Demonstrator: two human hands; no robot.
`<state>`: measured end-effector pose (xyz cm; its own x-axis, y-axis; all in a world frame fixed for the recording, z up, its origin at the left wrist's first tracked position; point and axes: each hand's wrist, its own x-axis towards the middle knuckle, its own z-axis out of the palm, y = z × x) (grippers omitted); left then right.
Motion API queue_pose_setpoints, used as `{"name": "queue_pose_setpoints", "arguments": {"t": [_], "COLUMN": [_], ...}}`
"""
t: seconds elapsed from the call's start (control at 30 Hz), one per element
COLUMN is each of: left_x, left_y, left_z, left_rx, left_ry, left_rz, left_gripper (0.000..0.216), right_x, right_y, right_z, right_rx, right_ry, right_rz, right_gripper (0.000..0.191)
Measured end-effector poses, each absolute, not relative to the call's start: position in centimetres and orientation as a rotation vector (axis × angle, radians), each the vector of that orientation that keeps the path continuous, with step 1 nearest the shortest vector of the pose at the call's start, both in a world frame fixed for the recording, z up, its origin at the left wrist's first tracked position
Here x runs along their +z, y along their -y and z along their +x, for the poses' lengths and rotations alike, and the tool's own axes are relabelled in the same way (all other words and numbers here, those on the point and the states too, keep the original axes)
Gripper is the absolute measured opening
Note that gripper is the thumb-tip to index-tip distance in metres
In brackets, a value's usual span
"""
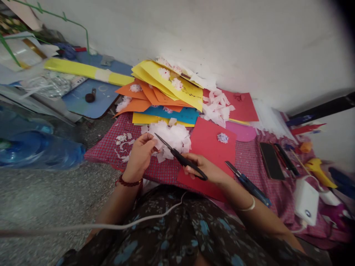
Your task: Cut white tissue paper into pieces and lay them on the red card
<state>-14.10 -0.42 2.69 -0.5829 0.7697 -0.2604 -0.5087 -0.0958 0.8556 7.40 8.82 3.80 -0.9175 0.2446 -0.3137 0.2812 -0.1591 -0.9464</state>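
My right hand (199, 166) grips black-handled scissors (177, 153), whose blades point up and left toward my other hand and look nearly closed. With thumb and forefinger pinched together, my left hand (140, 153) holds what looks like a small piece of white paper, partly hidden by the fingers. Just beyond both hands lies a heap of white paper pieces (173, 135) on the red checked cloth (111, 147). Narrow white paper scraps (122, 142) are scattered left of it. Under my right hand is a red sheet (206, 147) bearing a small whitish-purple paper flower (222, 137).
Yellow sheets (177, 88), orange sheets (155, 96) and white paper flowers (176, 84) stack against the wall. Right of me lie a utility knife (248, 183), a dark phone (271, 160) and a white power bank (306, 201). Left are a blue board (88, 98) and a large blue bottle (41, 147).
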Motion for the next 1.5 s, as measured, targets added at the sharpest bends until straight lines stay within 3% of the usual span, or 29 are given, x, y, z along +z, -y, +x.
{"name": "queue_pose_setpoints", "arguments": {"t": [0.27, 0.4, 0.63, 0.8, 0.9, 1.0, 1.2, 1.5], "left_x": [3.5, 4.4, 4.6, 4.6, 4.7, 5.0, 7.2, 9.2], "left_y": [0.8, 0.1, -2.0, -2.1, -2.0, -2.0, -2.7, -9.5], "left_z": [-15.9, -15.7, -15.2, -16.7, -17.7, -18.4, -18.1, -11.1], "left_rx": [1.874, 1.798, 1.691, 1.747, 1.738, 1.59, 1.213, 1.018], "left_ry": [-1.308, -1.251, -1.159, -1.416, -1.542, -1.75, -2.289, -1.901], "left_rz": [0.387, 0.503, 0.622, 0.785, 0.87, 1.046, 1.855, 1.968], "left_gripper": [0.02, 0.03, 0.022, 0.017, 0.016, 0.02, 0.029, 0.021], "right_x": [2.1, 1.1, 1.7, 3.7, 4.3, 3.5, 1.7, 5.3], "right_y": [-9.6, -9.5, -9.7, -11.7, -13.5, -14.8, -15.3, -16.5], "right_z": [8.2, 7.9, 7.8, 10.2, 11.9, 13.0, 13.4, 15.7], "right_rx": [-2.531, -2.685, -2.85, -2.909, -2.832, -2.793, -2.941, -3.431], "right_ry": [-1.882, -1.682, -1.335, -1.533, -1.768, -1.883, -1.829, -2.097], "right_rz": [0.284, 0.282, 0.236, 0.318, 0.481, 0.534, 0.43, 0.622], "right_gripper": [0.07, 0.073, 0.064, 0.06, 0.071, 0.078, 0.072, 0.061]}}
